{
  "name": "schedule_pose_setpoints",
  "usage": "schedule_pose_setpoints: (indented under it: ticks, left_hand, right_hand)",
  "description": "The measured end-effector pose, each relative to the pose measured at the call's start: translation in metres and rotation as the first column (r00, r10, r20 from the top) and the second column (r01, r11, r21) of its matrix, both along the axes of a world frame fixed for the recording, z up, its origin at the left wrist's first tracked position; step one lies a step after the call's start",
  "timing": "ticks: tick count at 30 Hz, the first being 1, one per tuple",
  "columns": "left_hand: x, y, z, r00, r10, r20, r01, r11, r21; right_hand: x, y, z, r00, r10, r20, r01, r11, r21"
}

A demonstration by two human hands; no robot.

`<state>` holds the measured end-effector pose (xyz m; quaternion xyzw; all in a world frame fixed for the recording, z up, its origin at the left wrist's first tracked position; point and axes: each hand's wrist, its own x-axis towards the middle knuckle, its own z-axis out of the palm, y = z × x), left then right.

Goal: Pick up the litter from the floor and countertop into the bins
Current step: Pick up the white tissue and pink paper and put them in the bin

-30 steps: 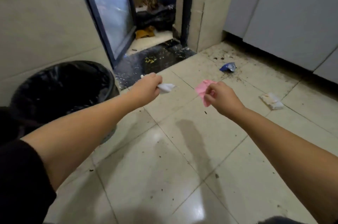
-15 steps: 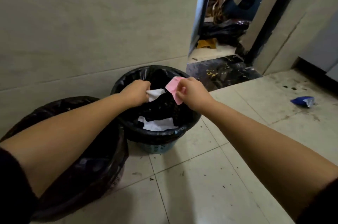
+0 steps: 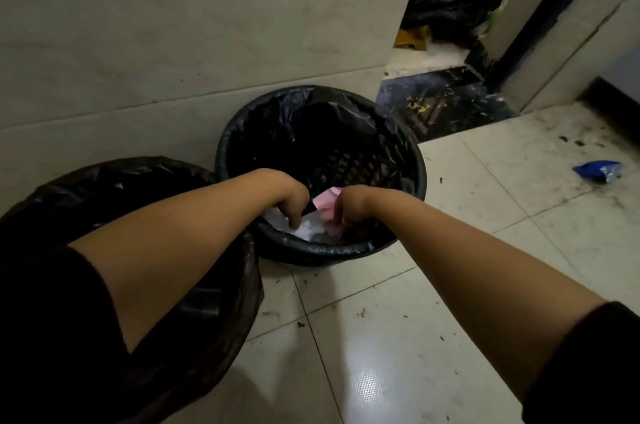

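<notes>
Two bins lined with black bags stand against the wall. Both my hands reach down into the farther bin (image 3: 414, 160). My left hand (image 3: 290, 199) points fingers down, pinched on a white tissue (image 3: 306, 229) low inside the bin. My right hand (image 3: 347, 205) pinches a pink paper (image 3: 326, 201), which still stands upright between the two hands. More white paper lies at the bottom under my fingers. The nearer bin (image 3: 227, 288) sits under my left forearm. A blue wrapper (image 3: 597, 171) lies on the floor tiles at the right.
A tiled wall (image 3: 194, 25) rises right behind the bins. At the upper right an open doorway with a dark threshold (image 3: 440, 101) leads to a cluttered room with black bags. The pale floor tiles (image 3: 398, 337) carry small dark specks.
I turned from the open floor to the bins. Both hands carried the white tissue and pink paper over the farther bin and have now dipped down inside it.
</notes>
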<state>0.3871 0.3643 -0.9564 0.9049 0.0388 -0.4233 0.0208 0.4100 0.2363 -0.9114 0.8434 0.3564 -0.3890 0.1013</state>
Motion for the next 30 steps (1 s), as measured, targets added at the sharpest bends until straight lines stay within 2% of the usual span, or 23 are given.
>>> schedule_pose_setpoints:
  ticks: [3, 5, 7, 10, 14, 16, 18, 22, 27, 30]
  left_hand:
    - [0.005, -0.002, 0.017, 0.995, 0.01, 0.099, -0.01, 1.0, -0.001]
    - [0.01, -0.003, 0.035, 0.979, 0.034, 0.2, -0.037, 0.999, 0.01]
    - [0.013, -0.006, 0.058, 0.948, 0.058, 0.313, -0.073, 0.997, 0.036]
    - [0.011, -0.012, 0.091, 0.909, 0.101, 0.404, -0.144, 0.986, 0.078]
    - [-0.011, -0.028, 0.123, 0.929, 0.183, 0.321, -0.219, 0.973, 0.079]
    - [-0.027, -0.034, 0.142, 0.938, 0.216, 0.272, -0.24, 0.969, 0.059]
    - [-0.04, -0.034, 0.167, 0.935, 0.238, 0.261, -0.259, 0.965, 0.047]
    - [-0.061, -0.036, 0.236, 0.901, 0.319, 0.295, -0.321, 0.946, -0.042]
    - [-0.078, -0.056, 0.353, 0.834, 0.439, 0.334, -0.395, 0.898, -0.194]
    - [-0.08, -0.07, 0.425, 0.833, 0.458, 0.311, -0.393, 0.885, -0.251]
  right_hand:
    - [0.011, -0.007, 0.02, 0.981, -0.193, 0.013, 0.186, 0.96, 0.211]
    - [0.021, -0.018, 0.04, 0.963, -0.271, 0.015, 0.247, 0.9, 0.359]
    - [0.03, -0.03, 0.054, 0.952, -0.306, 0.028, 0.264, 0.862, 0.433]
    - [0.026, -0.045, 0.063, 0.958, -0.286, 0.026, 0.246, 0.864, 0.44]
    - [0.01, -0.056, 0.077, 0.954, -0.282, -0.099, 0.295, 0.84, 0.456]
    - [0.008, -0.062, 0.094, 0.929, -0.334, -0.161, 0.37, 0.808, 0.458]
    - [0.007, -0.069, 0.126, 0.911, -0.371, -0.179, 0.411, 0.785, 0.463]
    - [0.007, -0.08, 0.199, 0.919, -0.374, -0.126, 0.389, 0.804, 0.45]
    - [-0.005, -0.093, 0.306, 0.925, -0.373, -0.072, 0.366, 0.823, 0.434]
    - [-0.019, -0.111, 0.371, 0.921, -0.386, -0.057, 0.38, 0.852, 0.361]
